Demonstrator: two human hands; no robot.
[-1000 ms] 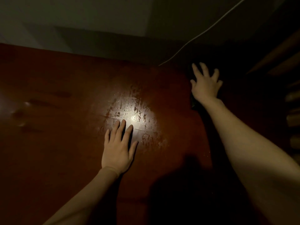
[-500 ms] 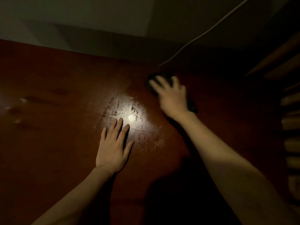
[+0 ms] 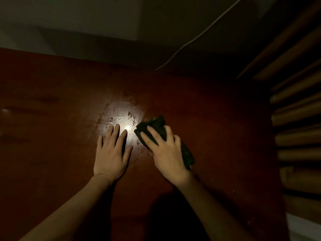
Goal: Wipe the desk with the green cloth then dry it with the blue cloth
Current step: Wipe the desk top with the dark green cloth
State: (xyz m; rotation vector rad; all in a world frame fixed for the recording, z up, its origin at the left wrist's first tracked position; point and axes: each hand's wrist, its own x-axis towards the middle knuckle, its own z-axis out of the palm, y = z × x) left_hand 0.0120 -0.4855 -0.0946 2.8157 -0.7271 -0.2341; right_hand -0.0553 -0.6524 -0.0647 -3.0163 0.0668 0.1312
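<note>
A dark reddish-brown desk (image 3: 52,153) fills the dim view, with a bright reflection and wet streaks near its middle. My right hand (image 3: 165,153) presses flat on a dark green cloth (image 3: 154,124), folded small, just right of the glare. The cloth shows beyond my fingertips and along the outer edge of my hand. My left hand (image 3: 111,153) lies flat on the desk beside it, fingers apart, holding nothing. No blue cloth is visible.
A pale wall rises behind the desk's far edge. A thin white cable (image 3: 199,35) hangs down to the back of the desk. Wooden slats (image 3: 298,119) stand along the right side. The right end of the desk is in deep shadow.
My right hand has dragged the cloth from the far right corner of the desk toward me, to the lit middle beside my left hand. The left hand stayed put.
</note>
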